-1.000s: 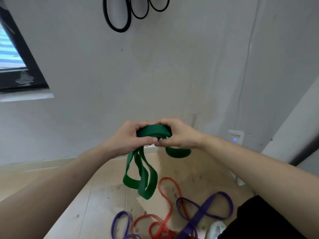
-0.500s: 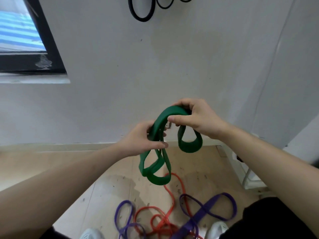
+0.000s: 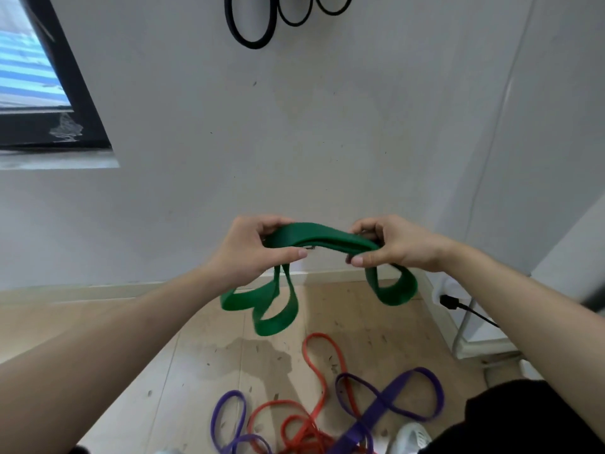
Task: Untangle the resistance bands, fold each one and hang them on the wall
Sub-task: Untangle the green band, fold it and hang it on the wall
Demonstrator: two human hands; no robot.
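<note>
A wide green resistance band (image 3: 322,237) is stretched in stacked layers between my hands at chest height, facing the wall. My left hand (image 3: 253,250) pinches its left end, where two loops hang down. My right hand (image 3: 396,245) pinches the right end, with one shorter loop drooping below it. On the floor underneath lie a red band (image 3: 322,385) and a purple band (image 3: 389,404), crossed over each other. Thin black bands (image 3: 250,22) hang on the wall at the top.
A dark-framed window (image 3: 49,93) is at the upper left. A white unit with a black plug and cable (image 3: 458,304) stands by the wall at the right. White shoes (image 3: 411,439) show at the bottom edge on the wooden floor.
My hands have drawn apart sideways, pulling the folded green band out flat between them. My left hand rose to the level of the right. The view tilted slightly.
</note>
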